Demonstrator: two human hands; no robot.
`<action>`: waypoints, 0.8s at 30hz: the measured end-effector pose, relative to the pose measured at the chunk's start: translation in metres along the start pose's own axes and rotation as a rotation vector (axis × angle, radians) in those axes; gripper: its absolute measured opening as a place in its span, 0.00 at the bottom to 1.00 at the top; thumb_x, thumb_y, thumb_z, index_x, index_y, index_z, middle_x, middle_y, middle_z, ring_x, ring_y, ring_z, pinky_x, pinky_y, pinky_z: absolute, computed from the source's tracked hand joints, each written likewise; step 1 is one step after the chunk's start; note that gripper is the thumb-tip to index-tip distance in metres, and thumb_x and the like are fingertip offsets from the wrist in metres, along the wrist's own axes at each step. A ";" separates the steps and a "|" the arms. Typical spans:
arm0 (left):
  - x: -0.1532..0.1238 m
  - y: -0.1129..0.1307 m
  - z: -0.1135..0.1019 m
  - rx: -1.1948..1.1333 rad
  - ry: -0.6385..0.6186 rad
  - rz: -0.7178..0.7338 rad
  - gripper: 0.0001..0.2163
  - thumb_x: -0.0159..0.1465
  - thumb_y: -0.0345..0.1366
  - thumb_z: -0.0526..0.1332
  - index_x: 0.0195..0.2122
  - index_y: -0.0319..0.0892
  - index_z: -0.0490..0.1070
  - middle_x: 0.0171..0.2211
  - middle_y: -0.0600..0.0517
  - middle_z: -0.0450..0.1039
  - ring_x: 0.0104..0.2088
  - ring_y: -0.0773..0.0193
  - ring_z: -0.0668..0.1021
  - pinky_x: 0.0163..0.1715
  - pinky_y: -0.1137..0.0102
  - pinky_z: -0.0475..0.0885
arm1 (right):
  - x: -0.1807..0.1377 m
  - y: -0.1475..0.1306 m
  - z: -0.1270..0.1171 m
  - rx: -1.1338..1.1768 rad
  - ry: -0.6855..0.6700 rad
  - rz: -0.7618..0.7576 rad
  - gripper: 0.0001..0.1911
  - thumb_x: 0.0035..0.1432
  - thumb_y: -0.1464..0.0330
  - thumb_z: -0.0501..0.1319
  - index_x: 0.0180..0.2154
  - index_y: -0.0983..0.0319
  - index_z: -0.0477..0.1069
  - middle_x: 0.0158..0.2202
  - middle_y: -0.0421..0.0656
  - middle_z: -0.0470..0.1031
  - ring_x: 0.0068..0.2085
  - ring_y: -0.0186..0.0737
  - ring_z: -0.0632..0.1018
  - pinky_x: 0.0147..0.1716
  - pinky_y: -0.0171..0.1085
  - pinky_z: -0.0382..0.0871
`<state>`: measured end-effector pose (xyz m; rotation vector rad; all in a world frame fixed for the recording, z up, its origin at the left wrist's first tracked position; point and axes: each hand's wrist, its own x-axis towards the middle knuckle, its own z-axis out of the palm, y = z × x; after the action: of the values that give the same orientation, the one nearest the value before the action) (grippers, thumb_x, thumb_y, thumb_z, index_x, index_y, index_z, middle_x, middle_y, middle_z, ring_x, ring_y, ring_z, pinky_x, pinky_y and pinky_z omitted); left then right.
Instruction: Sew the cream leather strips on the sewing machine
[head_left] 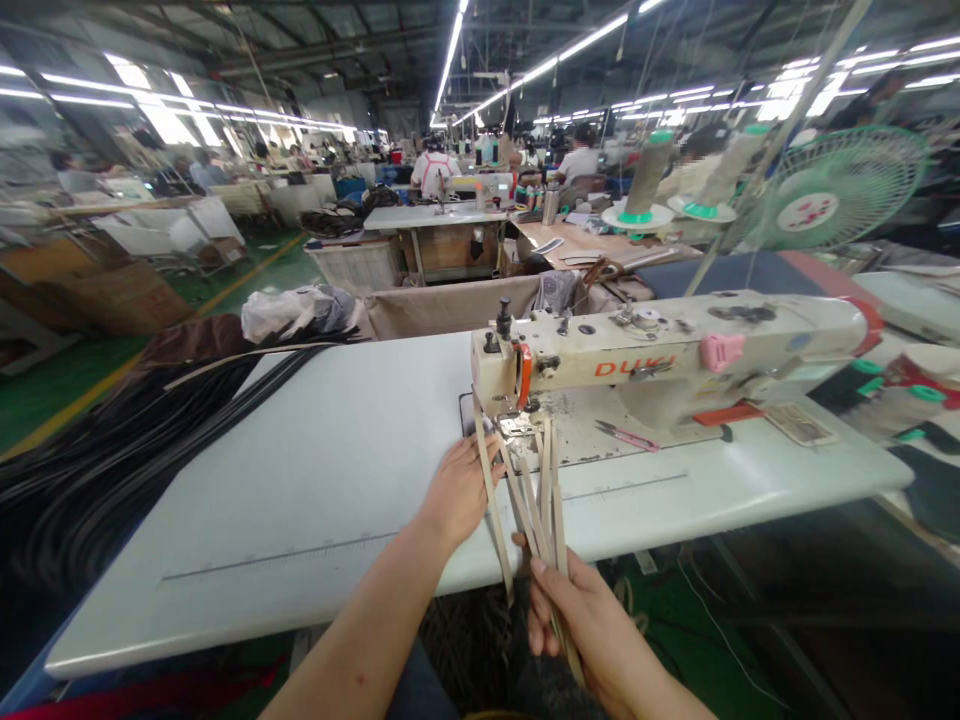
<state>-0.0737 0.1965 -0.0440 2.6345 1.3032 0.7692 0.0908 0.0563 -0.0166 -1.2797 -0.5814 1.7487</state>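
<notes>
My right hand [570, 610] is closed round a bunch of narrow beige strips [541, 520] below the table's front edge. The strips fan upward, their far ends lying near the needle area of a sewing machine [637, 350]. On the white table, my left hand [461, 490] is by the presser foot, fingers bent together at another beige strip [491, 500]. That strip runs from the machine head down over the table edge. Whether the left fingertips pinch it or only press it down is hidden.
Pink-handled snips [630, 437] lie on the machine bed. A heap of black strips [97, 480] hangs at the table's left side. Behind the machine stand thread cones [649, 180] and a green fan [817, 205]. Other people sit at machines farther back.
</notes>
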 end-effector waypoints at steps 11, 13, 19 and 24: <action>0.001 0.002 -0.002 -0.009 0.013 0.002 0.17 0.74 0.38 0.50 0.61 0.41 0.67 0.60 0.45 0.69 0.63 0.55 0.68 0.64 0.54 0.66 | -0.009 0.006 -0.011 -0.031 -0.035 -0.004 0.31 0.48 0.45 0.69 0.41 0.63 0.69 0.17 0.32 0.67 0.16 0.33 0.73 0.15 0.29 0.57; 0.001 0.003 -0.002 -0.007 0.011 -0.003 0.17 0.74 0.38 0.50 0.61 0.41 0.66 0.60 0.45 0.69 0.64 0.55 0.68 0.64 0.54 0.65 | -0.009 0.009 -0.013 -0.042 -0.041 0.000 0.32 0.47 0.44 0.68 0.41 0.62 0.69 0.17 0.32 0.66 0.15 0.33 0.72 0.14 0.29 0.56; 0.001 0.004 -0.003 -0.008 0.004 -0.030 0.17 0.74 0.39 0.51 0.60 0.39 0.67 0.60 0.44 0.69 0.63 0.55 0.68 0.64 0.54 0.65 | -0.014 0.010 -0.016 -0.061 -0.048 0.014 0.31 0.48 0.43 0.68 0.40 0.62 0.70 0.17 0.32 0.66 0.15 0.33 0.73 0.14 0.30 0.57; 0.002 0.005 -0.006 -0.010 0.006 -0.004 0.17 0.75 0.40 0.49 0.60 0.40 0.67 0.60 0.44 0.69 0.62 0.56 0.69 0.63 0.55 0.66 | -0.019 0.010 -0.018 -0.074 -0.054 0.025 0.30 0.50 0.45 0.67 0.42 0.62 0.68 0.18 0.32 0.68 0.16 0.33 0.73 0.15 0.29 0.58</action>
<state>-0.0723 0.1941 -0.0370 2.6234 1.3015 0.7811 0.1059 0.0329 -0.0210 -1.2988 -0.6695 1.8015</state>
